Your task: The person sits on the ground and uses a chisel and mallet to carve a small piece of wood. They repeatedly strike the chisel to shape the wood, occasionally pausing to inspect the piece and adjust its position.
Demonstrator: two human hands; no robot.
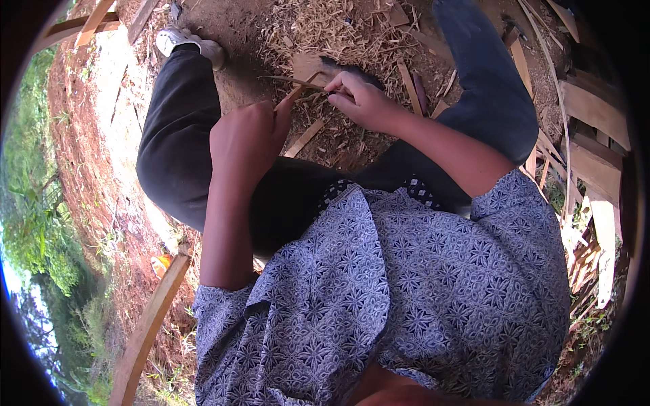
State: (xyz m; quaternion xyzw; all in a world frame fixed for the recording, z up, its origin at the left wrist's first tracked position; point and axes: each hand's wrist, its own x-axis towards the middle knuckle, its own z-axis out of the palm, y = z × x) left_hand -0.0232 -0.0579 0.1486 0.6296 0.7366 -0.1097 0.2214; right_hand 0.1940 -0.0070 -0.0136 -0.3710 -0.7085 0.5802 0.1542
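My left hand (247,132) is closed around a thin strip of wood (296,91), which slants up from the fingers toward the middle. Closed too, my right hand (360,101) grips what looks like a knife; its narrow, slightly curved blade (277,78) points left and crosses the strip. The fingers hide most of the knife's handle. Just beyond the hands, a flat wooden block (307,65) lies on the ground, with a dark object (349,70) beside it that I cannot make out.
Wood shavings (325,34) cover the ground between my spread legs. Loose wood strips (410,88) lie near my right hand. Boards (596,108) are piled at the far right. A long curved wooden piece (152,331) rises at the lower left, beside a reddish earth slope (81,155).
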